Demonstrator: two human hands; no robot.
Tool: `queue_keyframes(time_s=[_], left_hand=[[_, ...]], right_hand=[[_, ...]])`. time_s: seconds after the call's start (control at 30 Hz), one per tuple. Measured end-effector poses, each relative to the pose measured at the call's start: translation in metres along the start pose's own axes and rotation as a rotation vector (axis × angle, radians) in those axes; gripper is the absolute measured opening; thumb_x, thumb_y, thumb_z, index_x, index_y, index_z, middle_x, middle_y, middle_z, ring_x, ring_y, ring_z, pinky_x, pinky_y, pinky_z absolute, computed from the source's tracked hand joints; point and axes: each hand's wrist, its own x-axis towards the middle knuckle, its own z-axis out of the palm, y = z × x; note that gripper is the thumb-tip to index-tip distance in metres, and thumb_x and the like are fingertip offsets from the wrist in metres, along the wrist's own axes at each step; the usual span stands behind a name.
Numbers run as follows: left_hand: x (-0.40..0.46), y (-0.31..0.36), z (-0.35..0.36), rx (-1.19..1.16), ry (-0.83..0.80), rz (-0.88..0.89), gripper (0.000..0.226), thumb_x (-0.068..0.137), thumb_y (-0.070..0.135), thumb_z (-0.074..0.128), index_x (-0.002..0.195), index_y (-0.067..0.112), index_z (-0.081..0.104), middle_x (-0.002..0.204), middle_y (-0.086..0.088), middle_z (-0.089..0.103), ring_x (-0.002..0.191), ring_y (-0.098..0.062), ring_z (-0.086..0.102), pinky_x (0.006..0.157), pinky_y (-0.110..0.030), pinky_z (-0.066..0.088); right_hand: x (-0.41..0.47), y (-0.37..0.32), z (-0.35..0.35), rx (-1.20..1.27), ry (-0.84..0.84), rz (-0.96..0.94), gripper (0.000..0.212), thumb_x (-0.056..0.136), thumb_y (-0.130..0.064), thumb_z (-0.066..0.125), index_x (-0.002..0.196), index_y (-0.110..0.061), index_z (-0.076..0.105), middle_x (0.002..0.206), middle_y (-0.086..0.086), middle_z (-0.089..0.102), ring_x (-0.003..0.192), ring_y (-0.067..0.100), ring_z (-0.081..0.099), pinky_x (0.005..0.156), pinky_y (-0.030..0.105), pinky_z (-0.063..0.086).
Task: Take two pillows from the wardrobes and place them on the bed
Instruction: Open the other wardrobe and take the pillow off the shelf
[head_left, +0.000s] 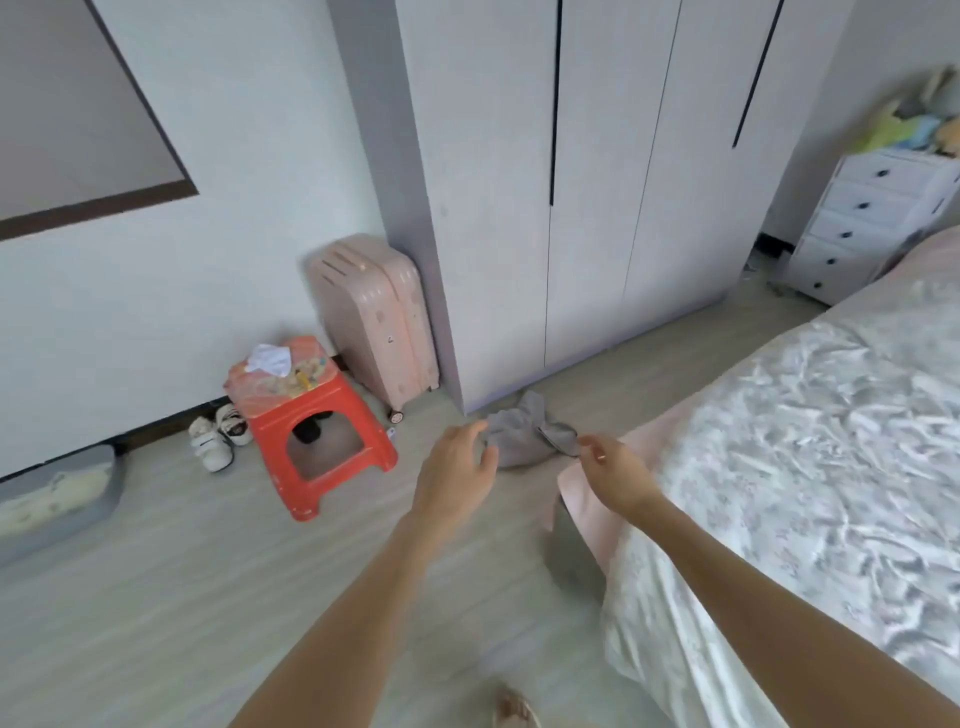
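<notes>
Both hands out front, empty: left hand (460, 462) w/ fingers loosely spread, right hand (615, 475) relaxed, beside bed (810, 431) corner. Wardrobes (597, 182) ahead, doors closed; no pillows visible. Grey cloth (524, 431) on floor.

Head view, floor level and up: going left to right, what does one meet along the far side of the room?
Grey bin → white shoes → red stool → pink suitcase → wardrobe → white drawer unit.

Red stool (317, 431) beside suitcase (374, 317) (pink)
</notes>
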Motion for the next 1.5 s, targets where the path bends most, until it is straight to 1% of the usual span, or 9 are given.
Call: queue_keyframes(time_s=[0.23,0.47,0.67,0.8,0.9,1.07,1.23,1.33,1.5], left_hand=[[0.169,-0.015,-0.033,0.001,0.026,0.010,0.037,0.090,0.016,0.051,0.126,0.008,0.050,0.129,-0.013,0.054,0.120,-0.025,0.048,0.097,-0.028,0.032],[0.361,-0.029,-0.005,-0.011,-0.113,0.085,0.037,0.092,0.020,0.049,0.129,0.011,0.048,0.127,-0.014,0.053,0.116,-0.028,0.049,0.100,-0.039,0.038],[0.554,-0.014,0.016,0.002,-0.210,0.196,0.037,0.093,0.025,0.045,0.129,0.017,0.047,0.134,-0.004,0.048,0.121,-0.022,0.046,0.100,-0.037,0.039],[0.643,0.047,0.062,-0.007,-0.350,0.328,0.037,0.093,0.024,0.045,0.128,0.015,0.048,0.133,-0.007,0.050,0.119,-0.024,0.048,0.099,-0.036,0.040],[0.682,0.106,0.113,-0.026,-0.482,0.464,0.037,0.092,0.024,0.046,0.128,0.015,0.048,0.132,-0.008,0.050,0.119,-0.024,0.048,0.099,-0.038,0.040],[0.727,0.187,0.193,-0.041,-0.584,0.625,0.036,0.092,0.023,0.047,0.127,0.014,0.049,0.132,-0.008,0.051,0.120,-0.024,0.048,0.098,-0.033,0.039],[0.799,0.272,0.277,-0.017,-0.602,0.658,0.037,0.093,0.023,0.046,0.128,0.014,0.047,0.134,-0.007,0.050,0.121,-0.023,0.047,0.099,-0.034,0.039],[0.849,0.347,0.326,-0.018,-0.580,0.655,0.037,0.093,0.023,0.046,0.128,0.014,0.047,0.133,-0.008,0.050,0.119,-0.024,0.048,0.097,-0.036,0.041],[0.923,0.465,0.385,-0.080,-0.509,0.656,0.036,0.092,0.025,0.046,0.126,0.018,0.049,0.130,-0.004,0.052,0.115,-0.021,0.051,0.092,-0.033,0.041]], right_hand=[[0.170,-0.052,0.001,-0.045,-0.028,0.079,0.033,0.093,-0.017,0.040,0.123,-0.015,0.052,0.121,0.018,0.060,0.113,0.034,0.054,0.094,0.036,0.040],[0.343,-0.051,0.003,-0.027,0.030,0.163,0.032,0.092,-0.015,0.041,0.122,-0.013,0.052,0.120,0.016,0.061,0.112,0.032,0.053,0.093,0.036,0.042],[0.497,-0.071,-0.031,0.031,0.154,0.258,0.030,0.093,-0.017,0.041,0.121,-0.014,0.053,0.120,0.014,0.062,0.112,0.030,0.054,0.093,0.034,0.041],[0.544,-0.057,-0.078,0.059,0.269,0.359,0.030,0.094,-0.016,0.041,0.121,-0.013,0.053,0.119,0.017,0.062,0.111,0.033,0.055,0.092,0.037,0.043],[0.559,-0.024,-0.120,0.085,0.380,0.490,0.030,0.094,-0.016,0.041,0.121,-0.013,0.054,0.118,0.018,0.062,0.108,0.034,0.057,0.088,0.039,0.046],[0.600,0.038,-0.186,0.104,0.498,0.575,0.031,0.093,-0.014,0.041,0.120,-0.013,0.054,0.119,0.015,0.062,0.109,0.032,0.056,0.089,0.037,0.044],[0.673,0.110,-0.270,0.132,0.547,0.581,0.031,0.093,-0.017,0.040,0.120,-0.015,0.054,0.115,0.015,0.064,0.103,0.033,0.058,0.082,0.034,0.046],[0.716,0.153,-0.343,0.111,0.546,0.595,0.030,0.093,-0.017,0.041,0.119,-0.015,0.055,0.113,0.015,0.064,0.101,0.031,0.059,0.080,0.032,0.046],[0.784,0.199,-0.461,0.080,0.563,0.581,0.032,0.094,-0.020,0.037,0.121,-0.017,0.052,0.113,0.013,0.063,0.098,0.031,0.058,0.079,0.034,0.047]])
